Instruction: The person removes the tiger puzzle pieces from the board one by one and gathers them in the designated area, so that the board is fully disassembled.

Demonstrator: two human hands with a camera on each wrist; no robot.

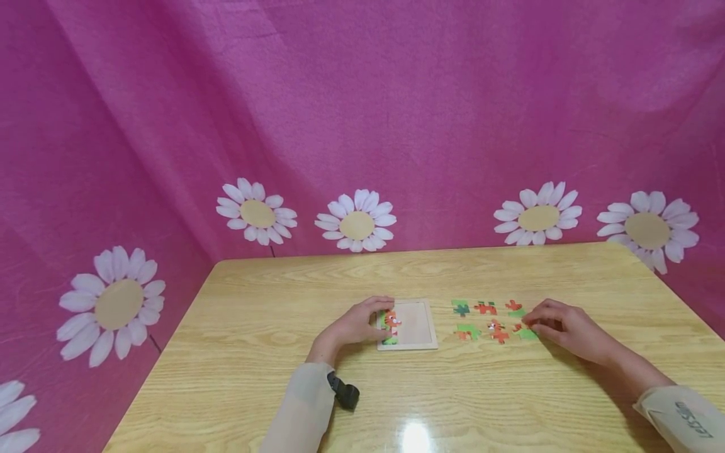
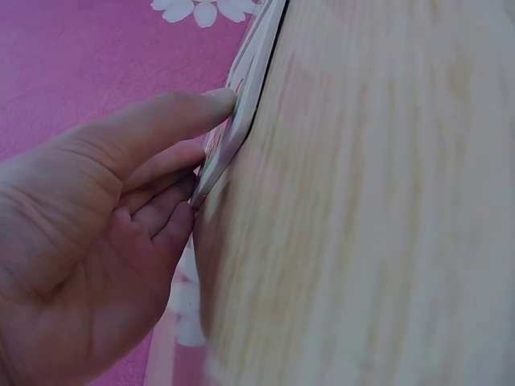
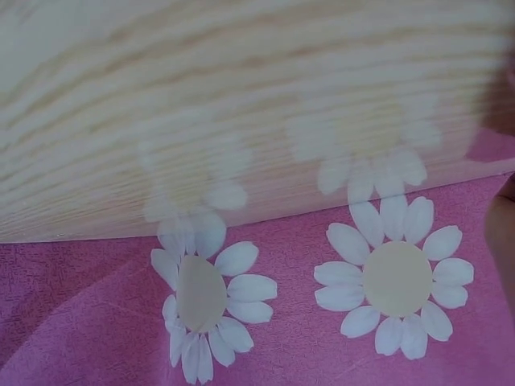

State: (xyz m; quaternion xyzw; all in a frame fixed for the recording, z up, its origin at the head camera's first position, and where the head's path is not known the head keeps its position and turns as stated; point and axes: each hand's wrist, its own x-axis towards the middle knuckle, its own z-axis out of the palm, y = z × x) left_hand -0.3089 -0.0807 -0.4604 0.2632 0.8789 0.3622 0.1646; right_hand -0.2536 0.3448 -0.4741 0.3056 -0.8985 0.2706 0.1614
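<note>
The wooden tray [image 1: 416, 324] lies flat, directly right of the left hand [image 1: 358, 322]. A strip of picture pieces [image 1: 392, 319] sits inside the tray along its left side, next to the grip; the tray's pale base shows beyond it. The left hand holds the tray by its left side: the thumb is over the near part of the strip, the fingers are at the far corner, and thumb and fingertips are apart. They cover parts of the left rim and the strip. In the left wrist view, the thumb tip rests on the tray's face and the other fingers meet its edge.

Six loose puzzle pieces, in a far row and a near row, lie between the tray and the right hand [image 1: 574, 330]. The right fingers are bent, with their tips close together at the near row's last piece [image 1: 527, 333], partly covering it. Whether they pinch it cannot be told; the right wrist view shows only a blurred part of the hand at its border.

A black device [image 1: 347, 395] is on the left wrist, below the grip. Lettering marks the right sleeve [image 1: 680, 412]. The wood-grain table [image 1: 255, 327] supports everything. Beyond both hands hangs a magenta cloth [image 1: 362, 94] printed with white daisies [image 1: 357, 224].
</note>
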